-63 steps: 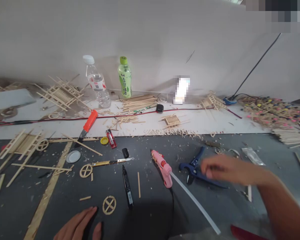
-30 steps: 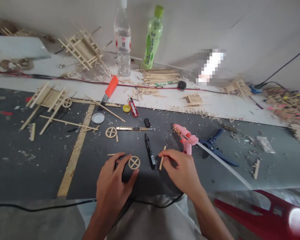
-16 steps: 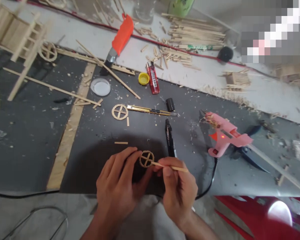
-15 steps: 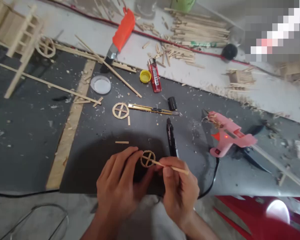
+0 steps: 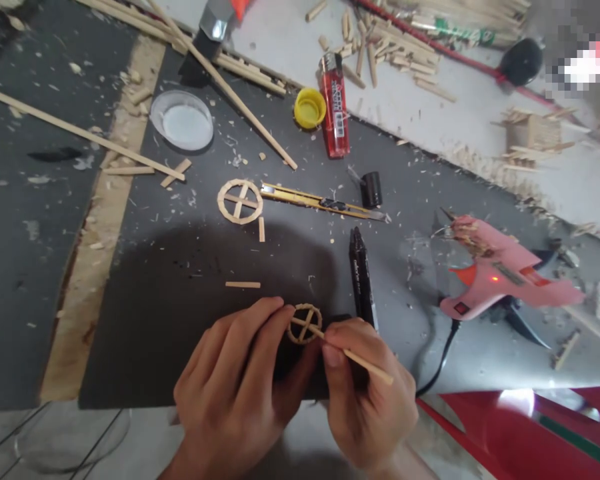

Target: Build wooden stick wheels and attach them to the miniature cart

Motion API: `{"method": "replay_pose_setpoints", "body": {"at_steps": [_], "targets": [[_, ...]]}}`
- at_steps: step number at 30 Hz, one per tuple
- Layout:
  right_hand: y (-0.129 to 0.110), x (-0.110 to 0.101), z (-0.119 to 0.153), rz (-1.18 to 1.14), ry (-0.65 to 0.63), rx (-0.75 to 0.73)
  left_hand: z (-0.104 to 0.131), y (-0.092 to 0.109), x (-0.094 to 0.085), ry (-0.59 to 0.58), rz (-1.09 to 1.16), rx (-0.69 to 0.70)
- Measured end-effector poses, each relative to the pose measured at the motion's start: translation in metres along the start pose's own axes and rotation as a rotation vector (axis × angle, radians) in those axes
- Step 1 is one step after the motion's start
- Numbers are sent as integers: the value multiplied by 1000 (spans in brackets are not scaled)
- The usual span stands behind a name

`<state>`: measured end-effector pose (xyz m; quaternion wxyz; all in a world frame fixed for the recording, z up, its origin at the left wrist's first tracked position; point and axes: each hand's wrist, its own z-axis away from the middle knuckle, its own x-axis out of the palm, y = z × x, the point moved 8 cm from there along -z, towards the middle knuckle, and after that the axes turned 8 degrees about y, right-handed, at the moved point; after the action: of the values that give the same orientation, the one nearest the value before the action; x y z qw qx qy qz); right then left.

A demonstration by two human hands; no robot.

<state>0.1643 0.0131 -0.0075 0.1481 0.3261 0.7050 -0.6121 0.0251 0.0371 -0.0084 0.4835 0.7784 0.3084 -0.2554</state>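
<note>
Near the table's front edge, my left hand [image 5: 240,373] is closed on the rim of a small wooden wheel [image 5: 305,325] with crossed spokes. Pinched in my right hand [image 5: 367,387] is a thin wooden stick [image 5: 367,365], its far end resting over the wheel's spokes and rim. Whether the stick is joined to the wheel I cannot tell. Beyond my hands lies a second, larger-looking wooden wheel [image 5: 240,201] with a cross inside. Two short wooden strips lie close by, one strip [image 5: 243,285] just past my left hand. A black marker [image 5: 362,280] lies uncapped beyond my right hand.
A pink glue gun [image 5: 505,267] with a lit red light lies at the right. Farther back are a yellow craft knife [image 5: 325,202], a black cap [image 5: 371,190], a red lighter [image 5: 335,110], a yellow cap [image 5: 310,108], a white lid [image 5: 182,121] and a long stick [image 5: 230,93].
The view has moved closer and lower, so things on the table appear larger. Both hands keep their hold on the wheel and stick, with little change between them.
</note>
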Motion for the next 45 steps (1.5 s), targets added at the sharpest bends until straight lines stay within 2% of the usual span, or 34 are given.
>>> {"method": "replay_pose_setpoints", "body": {"at_steps": [15,22,45], "targets": [[0,1,0,-7,6,8,1,0,1,-18,1,12],[-1,2,3,74,10,-32,2,0,0,-11,-11,14],[-8,4,2,55,0,-107,4,-2,1,-10,10,16]]}}
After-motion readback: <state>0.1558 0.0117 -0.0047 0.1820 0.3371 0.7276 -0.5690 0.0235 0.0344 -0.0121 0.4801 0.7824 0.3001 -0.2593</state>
